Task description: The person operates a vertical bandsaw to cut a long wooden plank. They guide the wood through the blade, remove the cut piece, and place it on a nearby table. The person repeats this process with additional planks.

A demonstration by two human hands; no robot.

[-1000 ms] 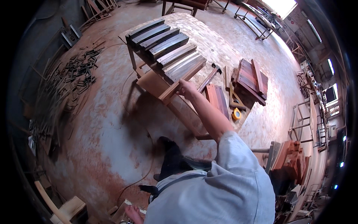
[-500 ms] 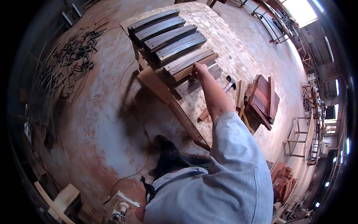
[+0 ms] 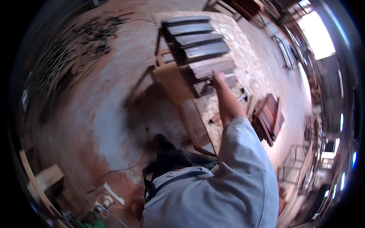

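Note:
My right hand [image 3: 217,79] reaches out over the worktable [image 3: 243,57]. Its fingers are curled at the near edge of a curved wooden slat [image 3: 209,67], though motion blurs them. Just below the hand, a shorter dark wooden piece [image 3: 202,89] lies on the table edge. Farther off, several similar curved slats [image 3: 199,39] lie side by side in a row. A hammer [image 3: 243,94] rests to the right of my hand. My left hand does not show.
Reddish boards [image 3: 269,116] are stacked at the table's right. A brown panel [image 3: 173,81] juts from its left edge. Dark metal clamps or scraps [image 3: 95,36] litter the floor at the far left. Offcuts [image 3: 47,178] lie lower left, and a cable [image 3: 121,168] crosses the floor.
The whole view has swung, so the table and slats sit farther right and lower. My right hand stays at the same slat, whose brown edge strip no longer shows distinctly.

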